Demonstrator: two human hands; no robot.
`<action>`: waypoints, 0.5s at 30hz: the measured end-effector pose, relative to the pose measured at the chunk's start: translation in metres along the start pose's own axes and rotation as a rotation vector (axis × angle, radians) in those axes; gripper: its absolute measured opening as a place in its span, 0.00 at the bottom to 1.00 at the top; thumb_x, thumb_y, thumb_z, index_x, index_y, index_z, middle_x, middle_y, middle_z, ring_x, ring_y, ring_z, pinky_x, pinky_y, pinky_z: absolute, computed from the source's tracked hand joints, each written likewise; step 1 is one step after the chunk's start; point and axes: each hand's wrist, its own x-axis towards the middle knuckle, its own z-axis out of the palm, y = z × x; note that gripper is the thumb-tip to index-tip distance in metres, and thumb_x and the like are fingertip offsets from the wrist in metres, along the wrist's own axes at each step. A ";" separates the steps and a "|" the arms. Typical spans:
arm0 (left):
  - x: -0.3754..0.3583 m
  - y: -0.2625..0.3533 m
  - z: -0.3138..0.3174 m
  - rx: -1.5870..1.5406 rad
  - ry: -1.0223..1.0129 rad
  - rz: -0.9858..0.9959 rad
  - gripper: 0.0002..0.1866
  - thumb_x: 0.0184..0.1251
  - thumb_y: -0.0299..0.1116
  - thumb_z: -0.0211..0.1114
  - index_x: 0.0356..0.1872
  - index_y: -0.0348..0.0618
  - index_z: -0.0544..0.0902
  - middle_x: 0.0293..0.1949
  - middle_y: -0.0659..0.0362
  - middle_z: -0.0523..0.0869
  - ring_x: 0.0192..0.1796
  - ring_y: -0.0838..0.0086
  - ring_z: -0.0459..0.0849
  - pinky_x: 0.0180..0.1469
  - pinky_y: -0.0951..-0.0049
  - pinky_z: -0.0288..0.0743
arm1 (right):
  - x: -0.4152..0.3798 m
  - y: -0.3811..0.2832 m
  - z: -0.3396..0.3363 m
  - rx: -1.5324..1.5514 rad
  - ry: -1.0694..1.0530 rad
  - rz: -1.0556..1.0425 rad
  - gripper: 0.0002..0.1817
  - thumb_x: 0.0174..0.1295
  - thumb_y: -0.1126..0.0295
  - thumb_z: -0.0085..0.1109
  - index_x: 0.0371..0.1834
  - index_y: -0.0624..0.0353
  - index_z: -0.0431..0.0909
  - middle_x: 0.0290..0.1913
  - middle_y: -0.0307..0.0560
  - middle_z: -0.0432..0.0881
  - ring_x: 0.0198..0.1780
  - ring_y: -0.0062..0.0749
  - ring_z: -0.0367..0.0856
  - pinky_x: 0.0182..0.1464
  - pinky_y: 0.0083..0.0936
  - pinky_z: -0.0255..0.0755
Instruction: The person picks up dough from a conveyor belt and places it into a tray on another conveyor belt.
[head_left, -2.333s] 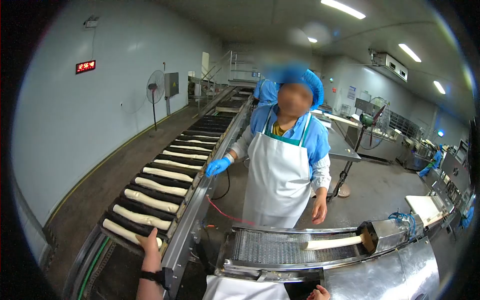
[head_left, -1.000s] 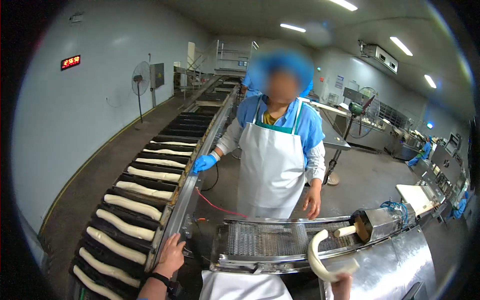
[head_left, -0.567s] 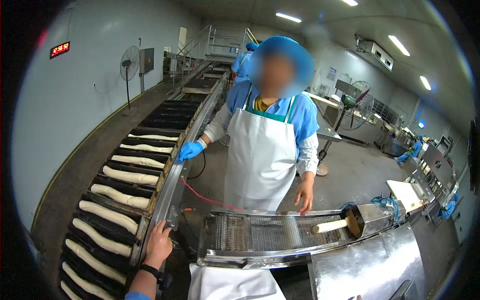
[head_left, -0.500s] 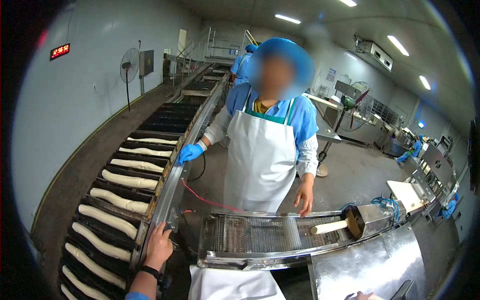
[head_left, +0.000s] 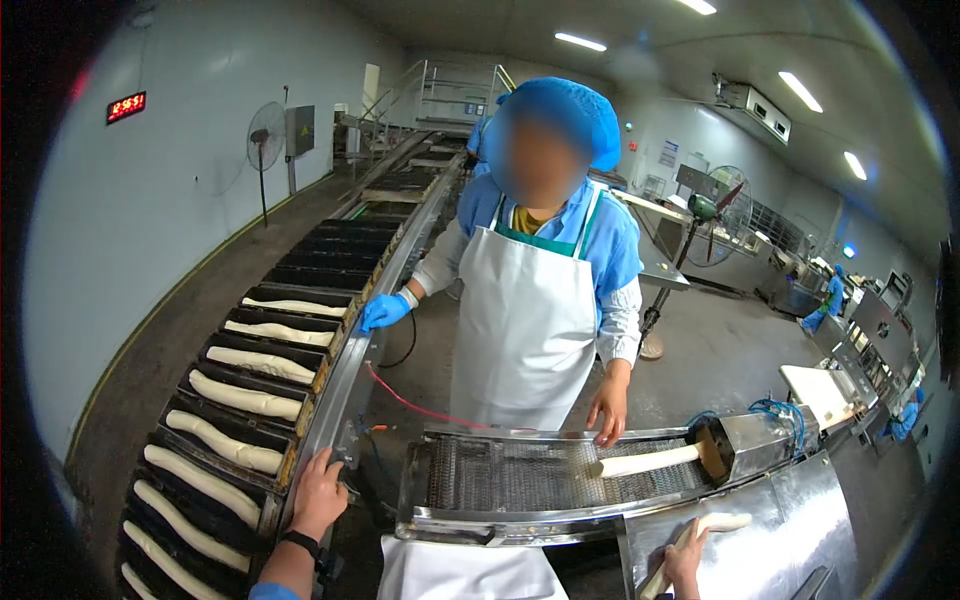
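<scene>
My left hand [head_left: 318, 500] lies on the metal side rail [head_left: 340, 385] of the tray conveyor, fingers resting over its edge and holding nothing. Beside it, long pale dough strips [head_left: 243, 395] lie one per black tray [head_left: 205, 433]. My right hand [head_left: 686, 557] is closed around a dough roll [head_left: 722, 522] on the shiny metal plate [head_left: 775, 515], the roll sticking out at both ends. Another dough roll [head_left: 648, 462] lies on the mesh belt [head_left: 540, 478], its far end at the opening of a metal machine housing [head_left: 765, 440].
Across the belt stands a co-worker in a white apron [head_left: 525, 330], a blue-gloved hand [head_left: 385, 311] on the rail and a bare hand [head_left: 608, 412] above the mesh belt. A red hose [head_left: 410, 402] hangs between rail and belt. Floor fans [head_left: 266, 137] stand farther back.
My right hand has come into view from the bottom edge with the dough roll. The roll on the mesh belt extends farther left. The filled trays have shifted toward me along the conveyor.
</scene>
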 end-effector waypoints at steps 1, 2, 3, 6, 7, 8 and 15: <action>0.000 0.000 -0.001 0.000 -0.005 -0.007 0.21 0.60 0.25 0.63 0.56 0.31 0.85 0.71 0.41 0.73 0.75 0.49 0.68 0.76 0.55 0.65 | -0.002 -0.001 -0.004 0.005 -0.046 -0.036 0.56 0.46 0.72 0.67 0.84 0.54 0.50 0.82 0.78 0.38 0.80 0.68 0.53 0.78 0.42 0.59; 0.001 0.000 -0.002 -0.001 -0.006 -0.014 0.21 0.60 0.25 0.63 0.56 0.31 0.85 0.71 0.41 0.73 0.75 0.49 0.68 0.76 0.55 0.65 | -0.004 0.000 -0.007 0.001 -0.049 -0.042 0.56 0.46 0.72 0.67 0.84 0.54 0.50 0.82 0.78 0.38 0.80 0.68 0.53 0.78 0.42 0.59; 0.001 0.000 -0.002 -0.004 0.002 -0.008 0.21 0.60 0.25 0.63 0.55 0.31 0.85 0.71 0.41 0.73 0.75 0.50 0.69 0.76 0.55 0.65 | -0.006 0.006 -0.009 -0.004 -0.039 -0.134 0.56 0.46 0.73 0.67 0.84 0.53 0.50 0.82 0.77 0.42 0.80 0.68 0.55 0.78 0.43 0.60; 0.000 0.000 -0.002 -0.011 0.004 -0.005 0.21 0.60 0.25 0.64 0.56 0.31 0.84 0.71 0.41 0.73 0.75 0.50 0.69 0.76 0.55 0.65 | -0.014 0.027 -0.024 0.037 -0.060 -0.240 0.57 0.47 0.73 0.67 0.85 0.52 0.49 0.79 0.76 0.52 0.77 0.68 0.60 0.76 0.44 0.61; -0.001 0.000 -0.002 -0.013 -0.003 0.002 0.21 0.59 0.25 0.64 0.56 0.31 0.84 0.71 0.41 0.73 0.75 0.50 0.69 0.76 0.56 0.65 | -0.017 0.035 -0.029 0.088 -0.087 -0.246 0.58 0.46 0.73 0.67 0.85 0.53 0.47 0.77 0.75 0.58 0.75 0.68 0.62 0.76 0.44 0.61; -0.001 0.000 -0.002 -0.011 -0.006 -0.008 0.21 0.59 0.25 0.64 0.56 0.31 0.84 0.71 0.41 0.73 0.75 0.50 0.69 0.76 0.56 0.65 | -0.023 0.043 -0.031 -0.023 0.042 -0.252 0.47 0.54 0.69 0.65 0.81 0.54 0.56 0.59 0.65 0.78 0.57 0.57 0.79 0.60 0.43 0.76; 0.002 -0.004 0.000 0.028 0.004 0.031 0.22 0.60 0.26 0.64 0.57 0.33 0.83 0.72 0.43 0.71 0.75 0.50 0.68 0.76 0.55 0.65 | -0.084 0.039 -0.089 -0.290 -0.018 0.128 0.19 0.66 0.59 0.59 0.38 0.70 0.81 0.30 0.61 0.86 0.33 0.61 0.85 0.40 0.46 0.80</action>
